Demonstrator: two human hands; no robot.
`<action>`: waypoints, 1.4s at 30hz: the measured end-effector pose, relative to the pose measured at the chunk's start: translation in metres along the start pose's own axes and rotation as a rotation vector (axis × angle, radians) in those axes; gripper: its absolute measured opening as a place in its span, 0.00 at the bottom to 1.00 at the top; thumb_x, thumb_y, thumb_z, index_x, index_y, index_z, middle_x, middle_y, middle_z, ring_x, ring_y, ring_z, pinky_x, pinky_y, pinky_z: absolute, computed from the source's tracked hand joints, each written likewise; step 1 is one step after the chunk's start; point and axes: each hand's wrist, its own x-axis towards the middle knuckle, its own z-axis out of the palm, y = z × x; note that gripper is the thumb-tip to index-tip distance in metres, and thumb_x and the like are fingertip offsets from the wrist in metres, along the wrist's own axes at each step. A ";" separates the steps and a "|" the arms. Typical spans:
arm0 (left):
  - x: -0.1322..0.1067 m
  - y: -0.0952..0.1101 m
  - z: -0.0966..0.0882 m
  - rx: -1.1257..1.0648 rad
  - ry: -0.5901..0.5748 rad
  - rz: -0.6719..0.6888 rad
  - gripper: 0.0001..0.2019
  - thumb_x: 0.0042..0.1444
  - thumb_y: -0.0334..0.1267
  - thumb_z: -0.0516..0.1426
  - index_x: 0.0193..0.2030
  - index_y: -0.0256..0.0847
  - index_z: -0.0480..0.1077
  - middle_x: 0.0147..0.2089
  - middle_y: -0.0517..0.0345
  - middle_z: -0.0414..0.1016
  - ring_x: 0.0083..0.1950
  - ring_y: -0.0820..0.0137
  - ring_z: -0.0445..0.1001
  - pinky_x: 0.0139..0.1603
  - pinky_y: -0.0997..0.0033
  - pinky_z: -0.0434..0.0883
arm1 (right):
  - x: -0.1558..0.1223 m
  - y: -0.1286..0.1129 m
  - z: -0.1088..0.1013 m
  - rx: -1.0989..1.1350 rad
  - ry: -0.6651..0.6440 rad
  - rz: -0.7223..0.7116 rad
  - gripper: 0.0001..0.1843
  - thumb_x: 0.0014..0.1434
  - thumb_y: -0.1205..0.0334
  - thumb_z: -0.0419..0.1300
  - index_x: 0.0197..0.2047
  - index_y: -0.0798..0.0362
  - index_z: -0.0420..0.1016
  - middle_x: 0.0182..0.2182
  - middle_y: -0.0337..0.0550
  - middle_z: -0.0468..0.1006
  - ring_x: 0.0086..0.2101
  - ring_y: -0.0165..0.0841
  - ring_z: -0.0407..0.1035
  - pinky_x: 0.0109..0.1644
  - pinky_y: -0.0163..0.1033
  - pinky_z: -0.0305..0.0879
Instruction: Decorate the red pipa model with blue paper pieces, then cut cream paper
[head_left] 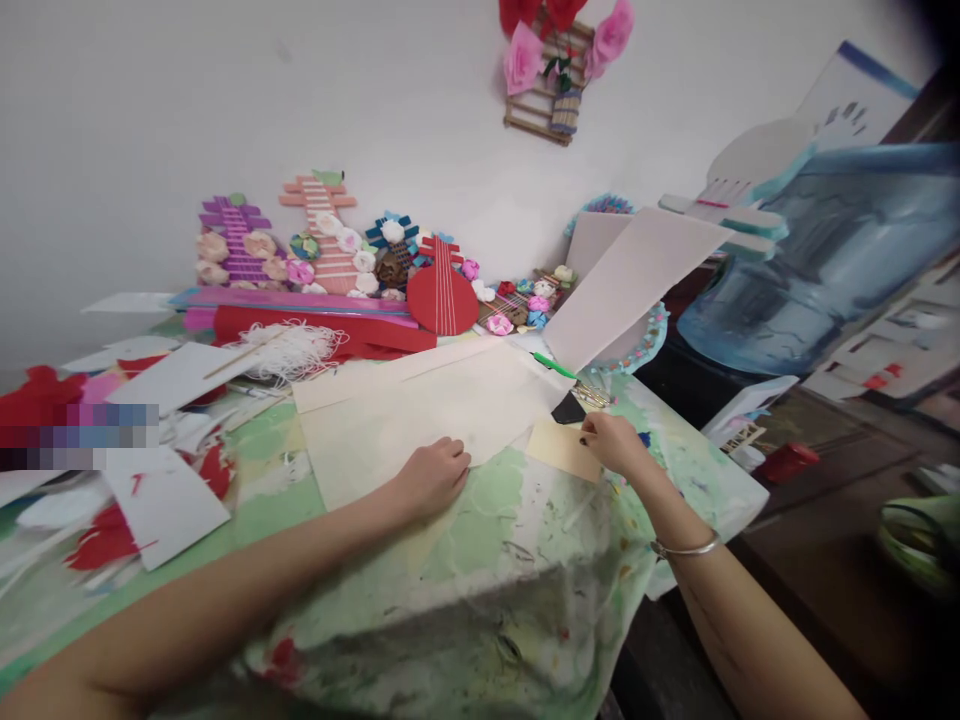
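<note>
My left hand (433, 476) rests curled, knuckles up, on the near edge of a large cream paper sheet (420, 415) lying on the green stained table cover (480, 540). My right hand (613, 442), with a silver bracelet on its wrist, pinches the far edge of a small tan card (559, 448). Just beyond that hand lie a dark scrap (568, 409), a green-handled tool (553, 366) and a small metal clip (594, 397).
Paper flower crafts (330, 250) and a red paper guitar (442, 290) line the wall. White string (292, 348), red and white paper scraps (150, 500) lie at left. A leaning grey board (630, 285) and a blue water jug (825, 250) stand at right; table edge drops at right.
</note>
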 end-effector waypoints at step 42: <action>0.116 -0.006 0.048 -0.295 -0.092 0.141 0.21 0.64 0.36 0.47 0.63 0.39 0.60 0.69 0.44 0.53 0.71 0.53 0.47 0.66 0.43 0.47 | -0.132 -0.048 -0.027 0.091 1.079 -0.984 0.11 0.50 0.76 0.66 0.31 0.51 0.73 0.37 0.42 0.79 0.40 0.35 0.67 0.42 0.47 0.65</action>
